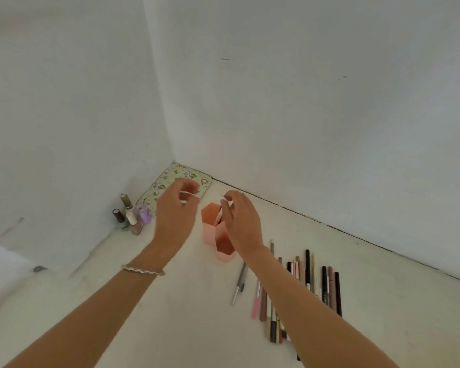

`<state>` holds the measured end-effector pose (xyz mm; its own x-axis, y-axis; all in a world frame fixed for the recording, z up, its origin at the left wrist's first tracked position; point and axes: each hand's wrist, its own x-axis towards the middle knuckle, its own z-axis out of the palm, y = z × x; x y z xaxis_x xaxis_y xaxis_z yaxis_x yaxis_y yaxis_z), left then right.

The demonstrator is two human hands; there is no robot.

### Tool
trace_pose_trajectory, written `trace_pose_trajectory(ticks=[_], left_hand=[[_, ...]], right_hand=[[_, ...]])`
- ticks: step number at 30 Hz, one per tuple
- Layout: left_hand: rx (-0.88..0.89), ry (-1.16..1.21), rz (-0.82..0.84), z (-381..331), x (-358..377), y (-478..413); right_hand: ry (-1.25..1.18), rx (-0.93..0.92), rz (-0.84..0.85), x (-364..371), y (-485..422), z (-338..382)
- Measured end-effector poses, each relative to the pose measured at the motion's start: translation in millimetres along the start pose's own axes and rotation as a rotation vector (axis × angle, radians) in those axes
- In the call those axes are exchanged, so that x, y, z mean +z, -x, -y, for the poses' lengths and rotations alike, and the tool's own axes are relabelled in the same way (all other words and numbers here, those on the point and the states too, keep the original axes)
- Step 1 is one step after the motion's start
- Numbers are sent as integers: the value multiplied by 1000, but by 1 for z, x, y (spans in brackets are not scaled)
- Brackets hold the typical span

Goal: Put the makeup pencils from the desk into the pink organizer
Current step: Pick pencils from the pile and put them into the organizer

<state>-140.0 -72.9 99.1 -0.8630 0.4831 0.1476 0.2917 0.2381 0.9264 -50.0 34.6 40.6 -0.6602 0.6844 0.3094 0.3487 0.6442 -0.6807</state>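
The pink organizer [209,231], made of hexagonal cups, stands on the white desk near the wall corner. My right hand [241,221] hovers over it, fingertips pinched on the top of a makeup pencil [219,217] whose lower end is inside the far cup. My left hand [175,211] floats just left of the organizer with loosely curled fingers, rings on them, and nothing in it. Several makeup pencils [307,277] lie side by side on the desk to the right, partly hidden under my right forearm. Two grey pencils [240,284] lie apart from the row, nearer the organizer.
Several nail polish bottles [129,217] stand by the left wall. A green floral pouch [168,183] lies in the corner behind my left hand. White walls close the desk at the back and left.
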Motion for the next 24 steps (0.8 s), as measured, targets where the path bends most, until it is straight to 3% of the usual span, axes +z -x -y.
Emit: trace_pose_trajectory(ticks=[3,6,10,15,17,20,24], left_hand=[[19,-154,240,1,25,28],[200,-440,486,15,69,52],[234,-839,711,23,117,77],[193,-1118,628,26,141,95],[208,-1150,584,28,143,93],[160,-1193,667,39,148,95],[125,-1112,652,34,148,81]], right_hand=[[-54,39,-90,-11,1,-2],[-104,129,-197,-41,-6,-12],[-82,178,-189,-80,-4,-36],[-53,279,-147,-105,9,-68],[-44,306,-133,-109,12,-77],[-39,327,-96,-108,14,-85],[12,410,4,-93,12,-100]])
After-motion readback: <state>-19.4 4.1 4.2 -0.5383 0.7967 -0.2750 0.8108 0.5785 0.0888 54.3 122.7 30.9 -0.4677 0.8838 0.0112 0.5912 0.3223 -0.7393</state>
